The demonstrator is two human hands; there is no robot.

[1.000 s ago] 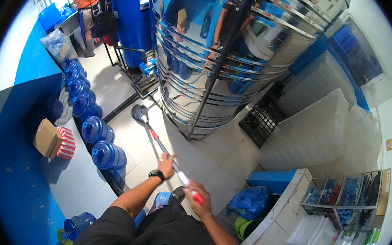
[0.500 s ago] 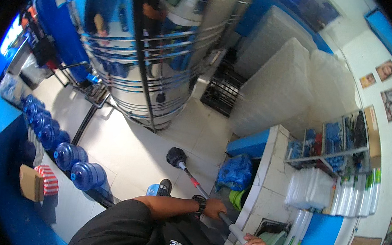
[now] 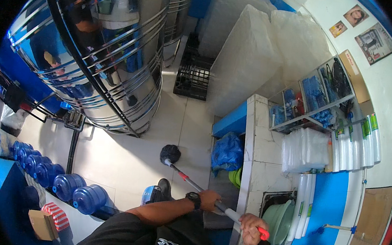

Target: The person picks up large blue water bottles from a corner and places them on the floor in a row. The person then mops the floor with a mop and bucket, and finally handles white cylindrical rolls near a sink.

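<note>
I hold a long-handled mop with both hands, its dark round head [image 3: 170,154] resting on the pale tiled floor [image 3: 142,176]. My left hand [image 3: 209,200], with a black watch at the wrist, is wrapped round the middle of the grey pole [image 3: 194,184], below a red collar. Closed round the thick light-grey grip near the pole's upper end is my right hand [image 3: 251,226], just short of a red end cap [image 3: 263,233]. The pole slants from the upper end at my right down to the floor ahead. My shoe [image 3: 164,188] stands near the mop head.
A large shiny metal tank [image 3: 112,68] stands ahead left; several blue water jugs [image 3: 90,199] line the left. On the right is a tiled counter [image 3: 260,156] with a sink holding a green basin [image 3: 277,220]. A blue plastic bag [image 3: 228,152] sits beneath it. A black crate [image 3: 192,80] lies beyond.
The view has turned, so the tank and jugs appear shifted and the counter shows more upright. Both hands keep their hold on the mop; its head shows only a small shift.
</note>
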